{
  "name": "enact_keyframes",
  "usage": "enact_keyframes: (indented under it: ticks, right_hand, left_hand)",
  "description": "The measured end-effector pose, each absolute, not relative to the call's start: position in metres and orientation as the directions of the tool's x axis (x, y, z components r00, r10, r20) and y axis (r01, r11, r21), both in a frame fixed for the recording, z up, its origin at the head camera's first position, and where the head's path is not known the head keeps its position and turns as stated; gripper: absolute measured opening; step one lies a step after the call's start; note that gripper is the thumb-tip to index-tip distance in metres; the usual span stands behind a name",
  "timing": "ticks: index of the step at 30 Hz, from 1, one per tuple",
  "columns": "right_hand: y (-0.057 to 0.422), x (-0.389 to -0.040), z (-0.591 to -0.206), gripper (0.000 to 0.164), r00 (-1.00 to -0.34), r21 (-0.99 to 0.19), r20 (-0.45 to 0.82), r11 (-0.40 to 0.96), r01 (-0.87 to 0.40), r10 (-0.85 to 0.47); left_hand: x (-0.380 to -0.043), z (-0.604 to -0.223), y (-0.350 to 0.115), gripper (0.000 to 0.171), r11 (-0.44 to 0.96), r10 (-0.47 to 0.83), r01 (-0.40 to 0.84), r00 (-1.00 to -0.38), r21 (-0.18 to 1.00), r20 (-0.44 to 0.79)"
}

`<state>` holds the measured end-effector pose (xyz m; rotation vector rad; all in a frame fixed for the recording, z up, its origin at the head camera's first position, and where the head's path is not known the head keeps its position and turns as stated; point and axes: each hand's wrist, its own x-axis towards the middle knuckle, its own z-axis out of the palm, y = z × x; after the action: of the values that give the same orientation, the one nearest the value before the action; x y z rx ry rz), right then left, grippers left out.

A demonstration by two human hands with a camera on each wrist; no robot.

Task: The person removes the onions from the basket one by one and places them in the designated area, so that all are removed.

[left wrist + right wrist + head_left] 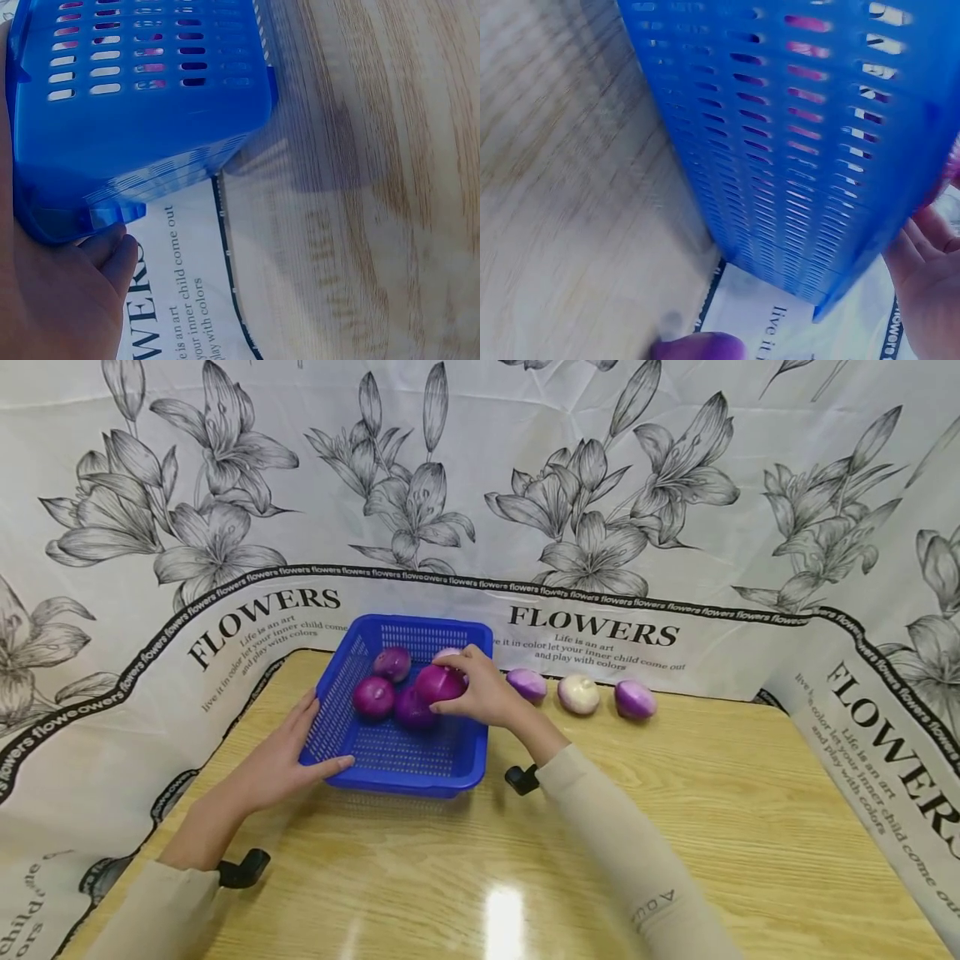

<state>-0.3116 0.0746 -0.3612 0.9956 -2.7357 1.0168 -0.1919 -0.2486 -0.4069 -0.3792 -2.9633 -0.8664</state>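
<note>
A blue plastic basket (408, 781) with slotted walls stands on the table, several red onions inside, among them one onion (372, 697) at the left. My left hand (277, 768) holds the basket's left side, thumb over the near rim and fingers along the left edge; the left wrist view shows fingertips at the rim. Over the basket's right half, my right hand (480, 689) grips a red onion (440, 683) between thumb and fingers. That onion overlaps another onion (415, 708) below it. A paler onion (447, 653) behind is partly hidden by the right hand.
Three onions sit in a row right of the basket along the table's back edge: a purple-and-white one (527, 685), a mostly white one (577, 693) and a purple one (635, 699). Flower-printed cloth (600, 635) hangs behind the wooden table (712, 802).
</note>
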Motion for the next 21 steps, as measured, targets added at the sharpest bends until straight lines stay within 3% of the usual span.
enact_keyframes:
  ticks: [5,21]
  right_hand:
    - [0.084,-0.304,-0.354,0.066,-0.787,-0.588,0.317,0.541,-0.601,-0.530]
    - [0.131,-0.286,-0.349,0.069,-0.799,-0.572,0.293,0.573,-0.587,-0.525]
  left_hand:
    - [-0.194,-0.406,-0.249,0.116,0.815,0.226,0.251,-0.968,0.522,0.111]
    - [-0.190,-0.405,-0.249,0.114,0.810,0.225,0.245,-0.969,0.533,0.104]
